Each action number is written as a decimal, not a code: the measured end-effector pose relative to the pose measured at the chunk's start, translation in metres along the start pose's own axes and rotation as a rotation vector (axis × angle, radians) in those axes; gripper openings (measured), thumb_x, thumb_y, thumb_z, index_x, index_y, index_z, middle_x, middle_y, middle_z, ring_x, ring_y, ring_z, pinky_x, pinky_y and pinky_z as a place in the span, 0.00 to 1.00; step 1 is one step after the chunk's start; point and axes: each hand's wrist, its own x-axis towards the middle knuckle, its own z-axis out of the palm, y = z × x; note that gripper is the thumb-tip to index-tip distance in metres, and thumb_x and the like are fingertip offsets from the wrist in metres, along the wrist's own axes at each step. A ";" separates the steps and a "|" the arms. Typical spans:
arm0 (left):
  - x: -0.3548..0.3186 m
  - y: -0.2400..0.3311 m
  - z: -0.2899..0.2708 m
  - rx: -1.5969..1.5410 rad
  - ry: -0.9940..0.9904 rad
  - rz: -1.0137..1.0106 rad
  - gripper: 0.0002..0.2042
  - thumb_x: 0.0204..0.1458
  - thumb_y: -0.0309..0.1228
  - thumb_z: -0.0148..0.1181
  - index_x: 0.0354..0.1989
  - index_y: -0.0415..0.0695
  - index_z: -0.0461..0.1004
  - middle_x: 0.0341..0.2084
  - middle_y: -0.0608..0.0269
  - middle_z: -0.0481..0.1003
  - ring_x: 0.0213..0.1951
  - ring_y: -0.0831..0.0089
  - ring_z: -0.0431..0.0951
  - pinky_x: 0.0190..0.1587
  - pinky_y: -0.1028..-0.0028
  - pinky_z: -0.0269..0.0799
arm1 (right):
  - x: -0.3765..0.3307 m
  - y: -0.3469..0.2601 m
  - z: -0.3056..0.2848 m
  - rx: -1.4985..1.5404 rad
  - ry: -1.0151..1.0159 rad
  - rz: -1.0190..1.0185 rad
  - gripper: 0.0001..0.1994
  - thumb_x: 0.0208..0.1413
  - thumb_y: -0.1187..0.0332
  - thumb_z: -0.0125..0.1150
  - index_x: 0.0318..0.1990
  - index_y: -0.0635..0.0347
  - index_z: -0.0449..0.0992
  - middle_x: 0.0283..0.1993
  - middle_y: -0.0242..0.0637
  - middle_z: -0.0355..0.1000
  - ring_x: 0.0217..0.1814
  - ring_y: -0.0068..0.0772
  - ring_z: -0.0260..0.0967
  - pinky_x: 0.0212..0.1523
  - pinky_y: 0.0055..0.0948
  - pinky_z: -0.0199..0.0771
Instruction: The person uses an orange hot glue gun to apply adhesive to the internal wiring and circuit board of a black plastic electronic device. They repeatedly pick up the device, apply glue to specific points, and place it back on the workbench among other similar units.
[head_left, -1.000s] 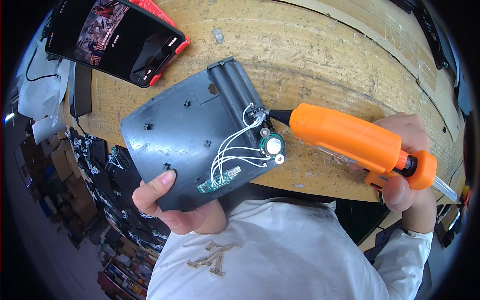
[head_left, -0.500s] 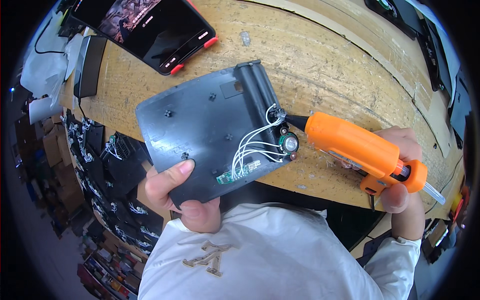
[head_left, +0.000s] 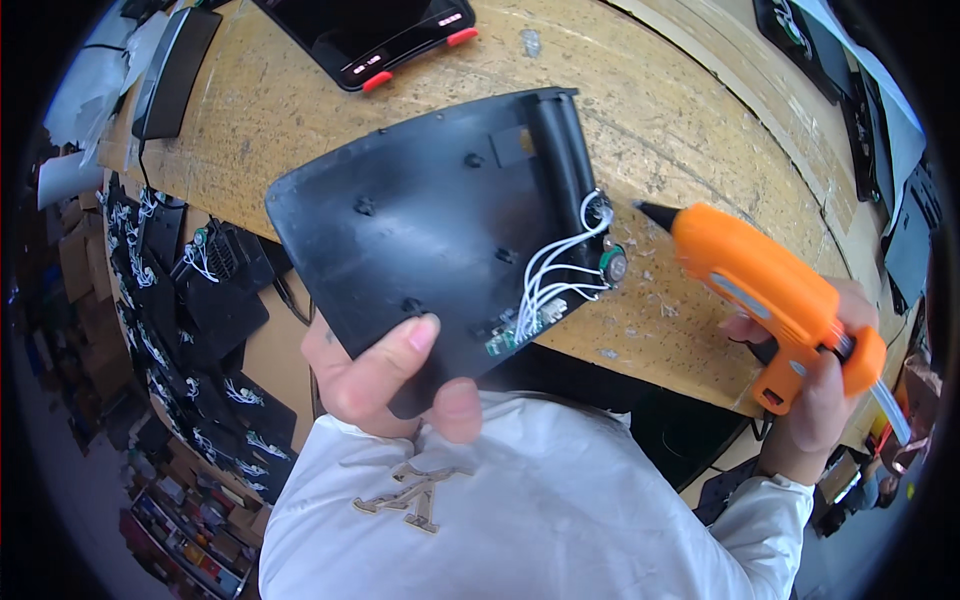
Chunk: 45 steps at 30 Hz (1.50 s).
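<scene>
My left hand (head_left: pixel 385 385) grips a black plastic panel (head_left: pixel 420 220) by its lower corner, thumb on top. A green circuit board (head_left: pixel 508 343) lies near the panel's lower edge. Several white wires (head_left: pixel 545 265) run from it to a round green-rimmed part (head_left: pixel 613 265) and to a spot with glue at the panel's right edge. My right hand (head_left: pixel 825 375) is wrapped round an orange hot glue gun (head_left: pixel 760 285) with a clear glue stick (head_left: pixel 890 410) in its back end. The gun's black nozzle (head_left: pixel 657 214) points at the glued spot, a short gap away from it.
The worn wooden table (head_left: pixel 700 150) spreads under the panel. A phone (head_left: pixel 375 40) with red corners lies at the far side, a black box-like device (head_left: pixel 178 75) at far left. Several wired black panels (head_left: pixel 215 310) are stacked at left; more dark parts (head_left: pixel 830 60) lie far right.
The glue gun has pulled back to the right, its nozzle leaving the panel's edge. The panel has tilted and shifted slightly right. The whole view has shifted too.
</scene>
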 end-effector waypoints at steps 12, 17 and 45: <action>0.009 -0.012 0.009 0.469 -0.160 0.519 0.09 0.50 0.28 0.55 0.39 0.40 0.68 0.33 0.56 0.72 0.30 0.69 0.74 0.36 0.71 0.72 | 0.017 -0.014 -0.008 -0.230 -0.794 -0.562 0.34 0.39 0.35 0.64 0.27 0.66 0.75 0.23 0.41 0.74 0.24 0.41 0.76 0.25 0.30 0.77; 0.005 -0.011 0.010 0.553 -0.166 0.576 0.07 0.50 0.26 0.54 0.37 0.40 0.68 0.33 0.59 0.71 0.29 0.72 0.73 0.34 0.73 0.72 | 0.012 -0.013 -0.004 -0.379 -0.702 -0.672 0.35 0.38 0.32 0.62 0.25 0.65 0.73 0.19 0.39 0.71 0.19 0.37 0.71 0.18 0.28 0.70; 0.010 -0.005 0.016 0.850 0.138 0.570 0.08 0.43 0.19 0.54 0.33 0.44 0.70 0.31 0.59 0.70 0.24 0.64 0.75 0.28 0.71 0.74 | -0.008 -0.015 -0.003 -0.953 -0.740 -1.011 0.32 0.45 0.36 0.61 0.18 0.62 0.67 0.16 0.33 0.64 0.13 0.26 0.60 0.12 0.23 0.54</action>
